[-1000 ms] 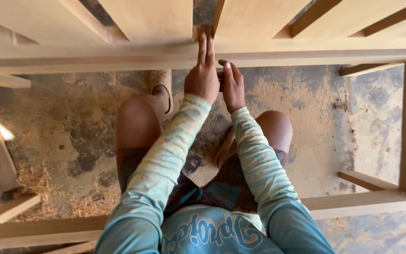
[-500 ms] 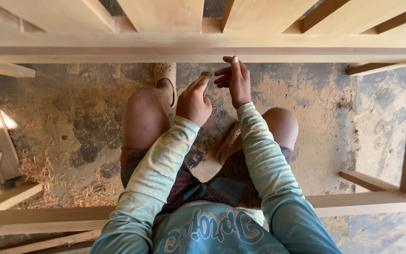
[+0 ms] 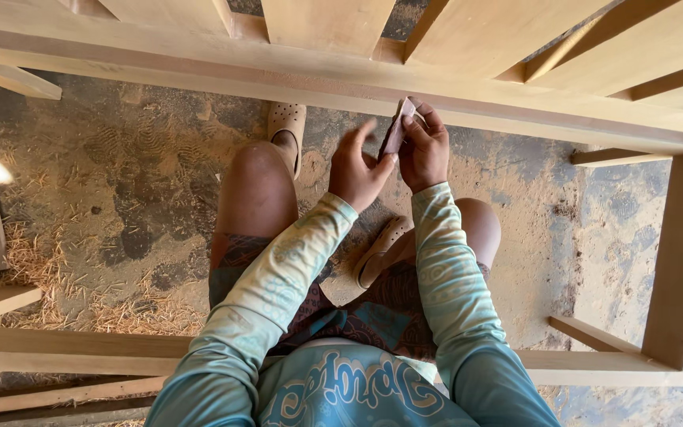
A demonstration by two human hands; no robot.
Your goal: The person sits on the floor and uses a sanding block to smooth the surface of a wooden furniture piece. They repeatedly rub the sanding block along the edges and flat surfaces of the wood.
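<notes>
Dusty concrete floor (image 3: 112, 198) is showing under a wooden frame (image 3: 405, 75). At upper center, the right hand (image 3: 424, 150) and left hand (image 3: 360, 170) are both pinching 1 sandpaper piece (image 3: 397, 130) just below the rail.

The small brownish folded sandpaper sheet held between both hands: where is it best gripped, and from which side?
Probably pinch the brownish folded sandpaper sheet at its lower edge, from the person's side. It stands nearly upright, its top near the pale wooden rail; left hand and right hand already hold it there.
</notes>
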